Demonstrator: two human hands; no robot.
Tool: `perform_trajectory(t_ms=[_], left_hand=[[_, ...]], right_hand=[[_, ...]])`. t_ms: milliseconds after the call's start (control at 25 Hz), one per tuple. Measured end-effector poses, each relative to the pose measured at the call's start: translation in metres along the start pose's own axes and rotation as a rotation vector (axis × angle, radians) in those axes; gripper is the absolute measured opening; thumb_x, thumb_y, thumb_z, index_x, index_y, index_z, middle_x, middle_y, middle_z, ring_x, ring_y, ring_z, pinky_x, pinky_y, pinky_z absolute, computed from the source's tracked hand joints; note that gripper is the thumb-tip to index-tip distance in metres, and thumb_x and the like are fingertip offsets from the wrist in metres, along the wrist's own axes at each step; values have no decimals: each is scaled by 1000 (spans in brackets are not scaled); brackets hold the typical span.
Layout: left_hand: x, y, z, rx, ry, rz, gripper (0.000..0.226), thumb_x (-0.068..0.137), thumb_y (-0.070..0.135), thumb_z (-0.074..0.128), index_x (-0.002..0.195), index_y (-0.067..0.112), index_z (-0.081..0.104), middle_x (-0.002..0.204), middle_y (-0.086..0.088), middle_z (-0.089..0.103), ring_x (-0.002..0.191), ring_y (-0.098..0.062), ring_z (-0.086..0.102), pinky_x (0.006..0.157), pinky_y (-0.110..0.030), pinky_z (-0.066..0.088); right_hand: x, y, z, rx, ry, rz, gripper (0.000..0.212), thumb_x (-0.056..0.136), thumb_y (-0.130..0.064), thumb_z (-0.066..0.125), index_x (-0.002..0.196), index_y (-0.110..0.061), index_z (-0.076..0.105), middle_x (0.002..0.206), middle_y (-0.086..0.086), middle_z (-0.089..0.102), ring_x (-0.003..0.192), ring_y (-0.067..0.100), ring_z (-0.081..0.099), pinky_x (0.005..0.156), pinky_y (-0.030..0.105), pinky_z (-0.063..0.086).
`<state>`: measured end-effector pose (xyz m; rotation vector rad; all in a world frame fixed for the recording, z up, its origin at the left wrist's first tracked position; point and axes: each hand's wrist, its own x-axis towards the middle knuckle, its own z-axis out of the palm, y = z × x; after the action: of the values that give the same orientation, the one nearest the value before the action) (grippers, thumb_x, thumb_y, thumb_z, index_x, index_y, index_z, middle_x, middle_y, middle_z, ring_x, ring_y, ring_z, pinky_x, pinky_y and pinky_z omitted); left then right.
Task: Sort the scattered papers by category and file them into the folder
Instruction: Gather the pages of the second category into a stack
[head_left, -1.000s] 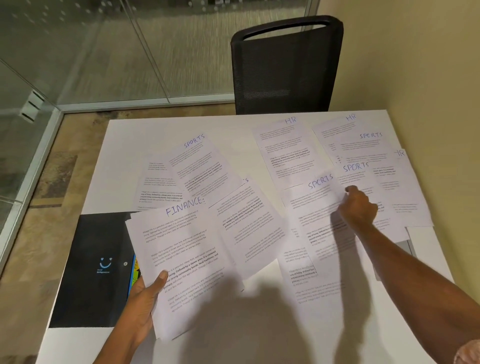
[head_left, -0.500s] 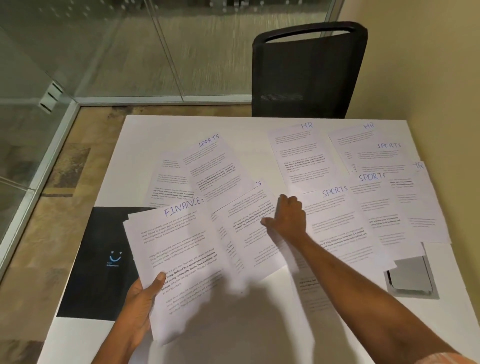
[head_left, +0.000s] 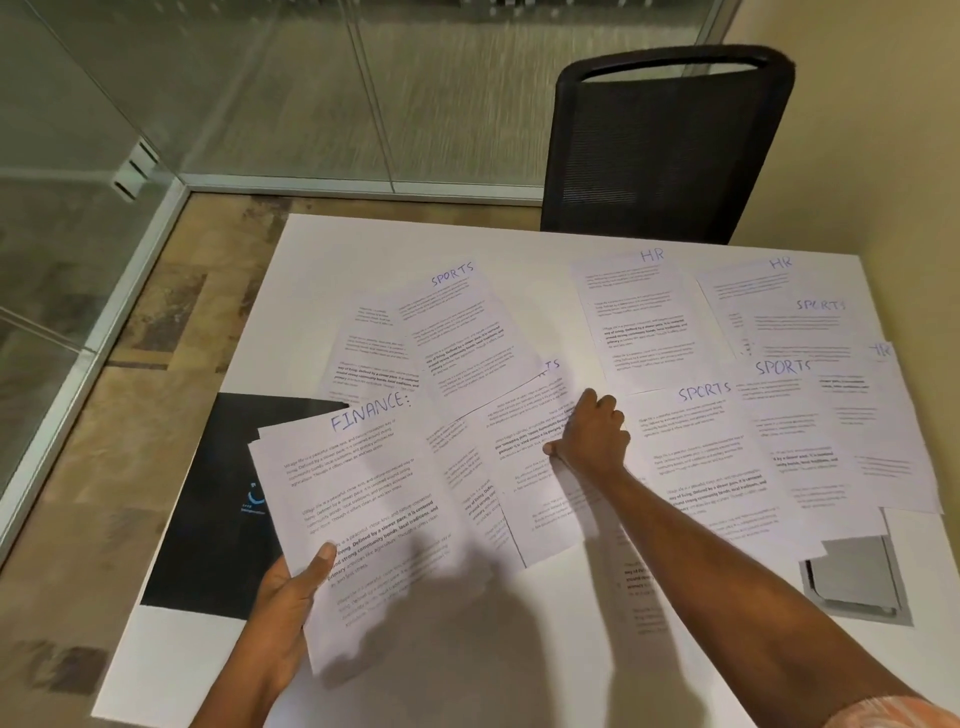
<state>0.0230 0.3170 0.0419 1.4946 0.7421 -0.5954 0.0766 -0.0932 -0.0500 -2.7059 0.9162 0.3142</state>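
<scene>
Gripping FINANCE stack (head_left: 363, 499) w/ left hand (head_left: 283, 608), right hand (head_left: 595, 441) pinching 1 sheet (head_left: 524, 467); 4 full SPORTS labels (head_left: 453, 274), 3 HR labels (head_left: 652, 255).

Matt white paper sheets (head_left: 639, 332) lie on a smooth white table (head_left: 519, 244), beside a matt black folder (head_left: 208, 519) and mesh-backed chair (head_left: 660, 156).

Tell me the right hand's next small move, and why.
Probably lift and turn the sheet the right hand pinches: its text lies upside down, heading hidden, so it cannot yet be matched to the FINANCE stack in the left hand.
</scene>
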Motion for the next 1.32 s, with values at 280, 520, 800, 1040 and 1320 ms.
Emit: perform_trajectory(t_ms=[280, 520, 800, 1040, 1320], left_hand=[[3, 1, -5, 4, -7, -2, 34, 101, 23, 70, 134, 28, 65, 120, -13, 78, 117, -43, 66, 96, -63, 56], [7, 2, -6, 14, -24, 1, 36, 100, 24, 70, 136, 28, 64, 121, -14, 78, 118, -45, 67, 98, -66, 55], [9, -2, -11, -6, -18, -15, 37, 101, 20, 69, 137, 28, 65, 124, -14, 78, 118, -44, 68, 96, -62, 57], [11, -2, -14, -5, -19, -42, 38, 98, 26, 72, 135, 31, 65, 123, -16, 77, 118, -48, 67, 91, -63, 58], [14, -4, -13, -12, -18, -13, 37, 99, 23, 72, 135, 29, 66, 123, -15, 77, 118, -46, 67, 101, -68, 52]], right_hand=[[9, 29, -25, 123, 45, 90, 23, 95, -16, 63, 115, -8, 53, 107, 11, 77, 91, 41, 75, 86, 47, 57], [21, 88, -44, 122, 71, 261, 30, 97, -16, 69, 121, -5, 56, 116, 19, 74, 105, 45, 72, 93, 51, 53], [35, 123, -44, 8, 146, 269, 23, 94, -12, 61, 116, -6, 57, 106, 18, 72, 96, 41, 70, 87, 49, 49], [5, 70, -26, 52, 273, -13, 49, 87, -16, 74, 130, 0, 56, 114, 22, 64, 98, 39, 62, 80, 48, 56], [-29, -10, 21, 20, -44, -315, 89, 66, -72, 88, 118, -8, 53, 109, 10, 54, 98, 28, 54, 69, 43, 58]])
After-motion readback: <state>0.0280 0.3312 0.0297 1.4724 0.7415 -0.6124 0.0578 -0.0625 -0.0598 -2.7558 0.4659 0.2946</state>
